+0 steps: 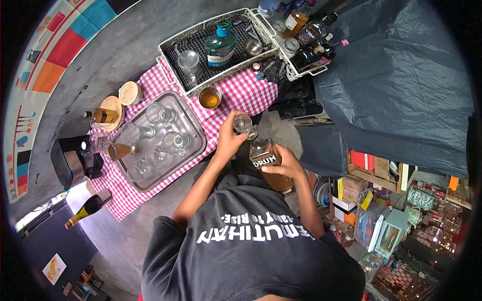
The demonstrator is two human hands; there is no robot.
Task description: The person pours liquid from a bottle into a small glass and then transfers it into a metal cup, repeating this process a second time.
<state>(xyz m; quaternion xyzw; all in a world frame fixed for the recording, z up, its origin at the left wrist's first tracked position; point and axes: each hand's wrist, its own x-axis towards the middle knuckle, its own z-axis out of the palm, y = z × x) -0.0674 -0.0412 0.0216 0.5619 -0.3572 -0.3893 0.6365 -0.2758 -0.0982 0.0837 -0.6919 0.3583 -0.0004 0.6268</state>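
My left hand [228,143] holds a small clear glass [242,122] over the edge of the red checked cloth [241,93]. My right hand [284,166] grips a square bottle of amber liquid labelled DRUM [265,156]. The bottle is tilted, with its neck pointing up at the glass and its mouth right by the rim. Both hands are held close together in front of my black printed shirt [251,241].
A metal tray [193,120] with several glasses lies on the cloth to the left. A small cup of amber liquid [209,98] stands nearby. White wire baskets hold a green bottle [220,45] and other bottles [306,35]. A dark tarp [396,85] covers the right.
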